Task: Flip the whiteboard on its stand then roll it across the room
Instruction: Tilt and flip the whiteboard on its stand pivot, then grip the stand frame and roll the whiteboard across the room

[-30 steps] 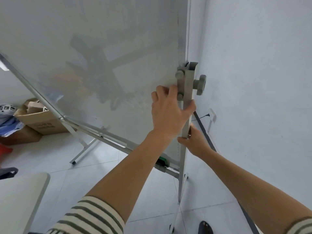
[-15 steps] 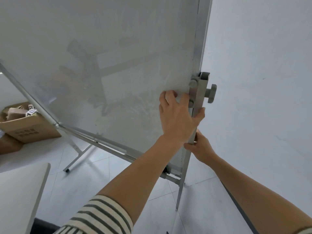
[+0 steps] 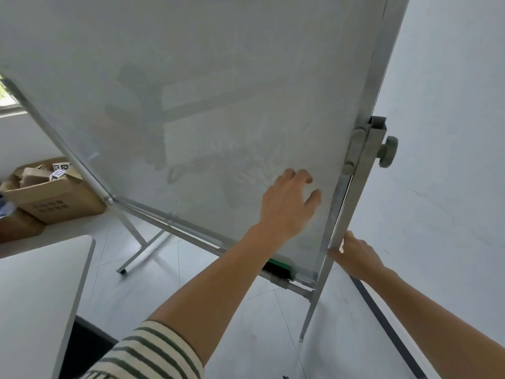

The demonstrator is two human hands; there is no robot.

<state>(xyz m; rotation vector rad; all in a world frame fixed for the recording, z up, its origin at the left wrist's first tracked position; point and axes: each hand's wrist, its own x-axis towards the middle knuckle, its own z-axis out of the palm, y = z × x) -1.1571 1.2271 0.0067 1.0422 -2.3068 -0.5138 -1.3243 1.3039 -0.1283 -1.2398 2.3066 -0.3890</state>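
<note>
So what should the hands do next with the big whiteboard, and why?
Probably push with the left hand, lying open and flat on the whiteboard, to swing the panel round. The board already tilts on its pivot by the knob, and the right hand grips the stand's post to steady it, so the flip looks only partly done.
</note>
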